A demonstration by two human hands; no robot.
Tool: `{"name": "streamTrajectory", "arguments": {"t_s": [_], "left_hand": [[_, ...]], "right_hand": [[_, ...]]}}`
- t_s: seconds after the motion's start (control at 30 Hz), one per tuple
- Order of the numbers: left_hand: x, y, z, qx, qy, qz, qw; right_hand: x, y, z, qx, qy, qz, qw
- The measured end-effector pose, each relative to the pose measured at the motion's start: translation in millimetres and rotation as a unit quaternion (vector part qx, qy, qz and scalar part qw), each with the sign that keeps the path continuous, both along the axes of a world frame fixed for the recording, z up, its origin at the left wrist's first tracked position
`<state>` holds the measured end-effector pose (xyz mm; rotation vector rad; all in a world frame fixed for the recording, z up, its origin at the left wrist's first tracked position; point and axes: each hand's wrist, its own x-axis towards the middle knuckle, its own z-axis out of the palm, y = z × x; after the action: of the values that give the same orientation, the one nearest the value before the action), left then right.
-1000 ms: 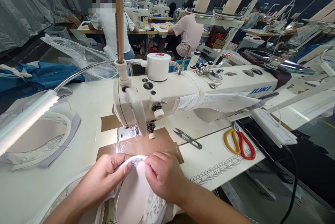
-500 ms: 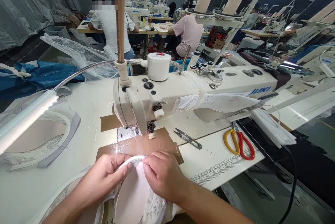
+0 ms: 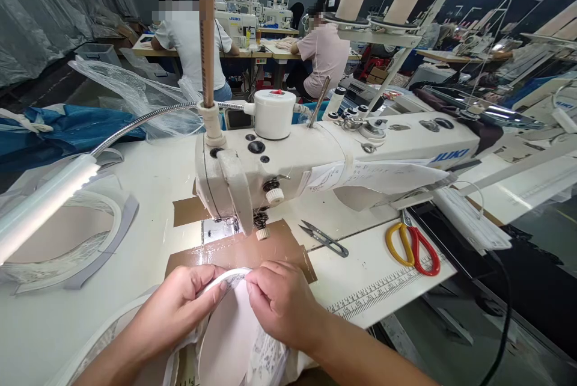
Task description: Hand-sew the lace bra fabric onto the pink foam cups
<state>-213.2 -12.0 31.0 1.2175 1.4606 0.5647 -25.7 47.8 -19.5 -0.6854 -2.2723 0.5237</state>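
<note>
Both hands grip the curved white edge of a lace-trimmed bra cup [image 3: 228,338] at the front of the sewing table. My left hand [image 3: 189,296] pinches the edge on the left, its thumb pressed along the band. On the right, my right hand [image 3: 279,299] has the same edge between thumb and bent fingers. Lace and pale fabric hang below the fingers, partly hidden by the hands and forearms. Just beyond them stands a white sewing machine [image 3: 288,163], its needle area above a metal plate [image 3: 219,229] and brown tape [image 3: 256,245].
Thread snips [image 3: 324,238] and red-and-yellow-handled scissors [image 3: 412,248] lie to the right, near a printed ruler [image 3: 378,290]. More lace-edged cup pieces [image 3: 63,235] rest at left, beneath a lit lamp [image 3: 49,205]. Two co-workers [image 3: 192,43] sit at machines farther back.
</note>
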Motion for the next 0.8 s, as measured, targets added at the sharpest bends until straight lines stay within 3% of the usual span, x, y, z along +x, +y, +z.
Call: {"name": "streamTrajectory", "arguments": {"t_s": [0.63, 0.8], "left_hand": [[-1.1, -1.2, -5.5, 0.009, 0.015, -0.006, 1.000], [-1.8, -2.7, -9.9, 0.003, -0.007, -0.011, 1.000]], "right_hand": [[-1.3, -1.3, 0.9, 0.013, -0.023, -0.033, 0.999], [1.8, -0.8, 1.2, -0.031, -0.010, -0.010, 0.999]]}}
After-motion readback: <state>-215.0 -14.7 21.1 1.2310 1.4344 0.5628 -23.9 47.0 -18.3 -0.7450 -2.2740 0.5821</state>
